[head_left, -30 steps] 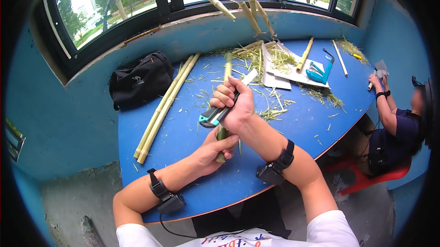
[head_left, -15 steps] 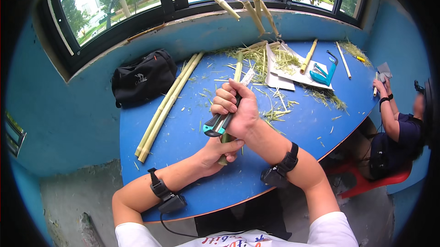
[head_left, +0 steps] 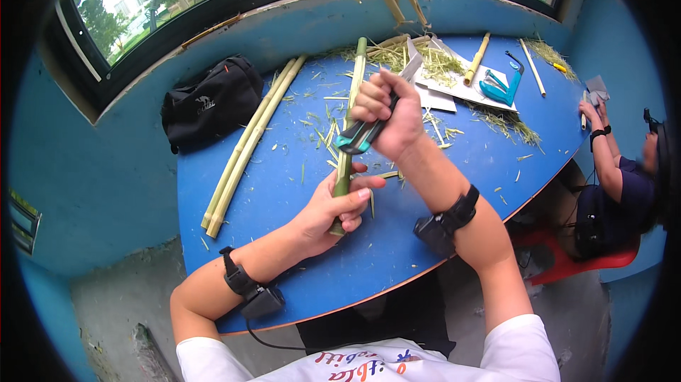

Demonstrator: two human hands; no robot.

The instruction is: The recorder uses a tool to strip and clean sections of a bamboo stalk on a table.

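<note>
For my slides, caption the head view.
Left hand holds a long green bamboo stick; right hand grips a black-and-teal utility knife over a round-edged blue table.

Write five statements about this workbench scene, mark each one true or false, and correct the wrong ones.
1. The right hand grips a knife. True.
2. The left hand is empty. False: the left hand holds the lower end of a green bamboo stick.
3. The black bag is left of two long bamboo poles. True.
4. The teal tool lies on the floor. False: the teal tool lies on a white sheet on the table.
5. Another person sits on a red seat at the right. True.
</note>
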